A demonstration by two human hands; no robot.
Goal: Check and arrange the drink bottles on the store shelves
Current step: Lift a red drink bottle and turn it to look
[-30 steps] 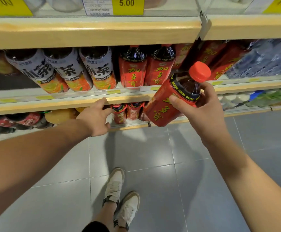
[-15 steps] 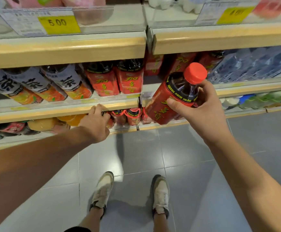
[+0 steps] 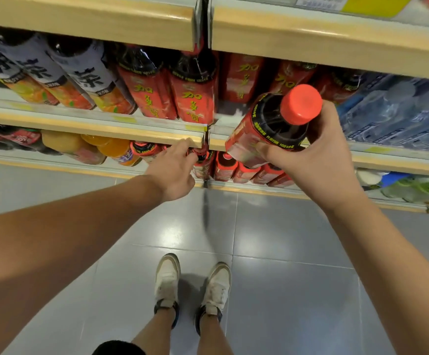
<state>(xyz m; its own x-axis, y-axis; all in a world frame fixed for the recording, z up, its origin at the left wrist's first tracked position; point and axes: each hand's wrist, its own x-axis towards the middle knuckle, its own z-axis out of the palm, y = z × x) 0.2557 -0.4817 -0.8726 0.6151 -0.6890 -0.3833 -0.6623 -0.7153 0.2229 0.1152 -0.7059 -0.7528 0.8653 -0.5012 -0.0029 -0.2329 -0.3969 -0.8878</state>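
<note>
The red-capped, red-labelled plastic bottle (image 3: 272,124) leans tilted in the right hand (image 3: 318,160), in front of the wooden-edged middle shelf (image 3: 93,126), right of its divider. On that shelf, 3 grey-labelled tea bottles (image 3: 80,73) stand at the left, red-labelled dark-drink bottles (image 3: 172,90) in the middle, and wrapped clear water bottles (image 3: 400,111) at the right. The left hand (image 3: 175,170) is at the shelf's front edge, just left of the divider. On the shelf below, orange juice bottles (image 3: 111,149) lie left of small red bottles (image 3: 234,167). 2 white shoes (image 3: 193,283) stand on the grey tiled floor (image 3: 285,278).

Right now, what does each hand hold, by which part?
Right hand grips the red bottle by its shoulder. Left hand, at the shelf edge: cannot tell.
</note>
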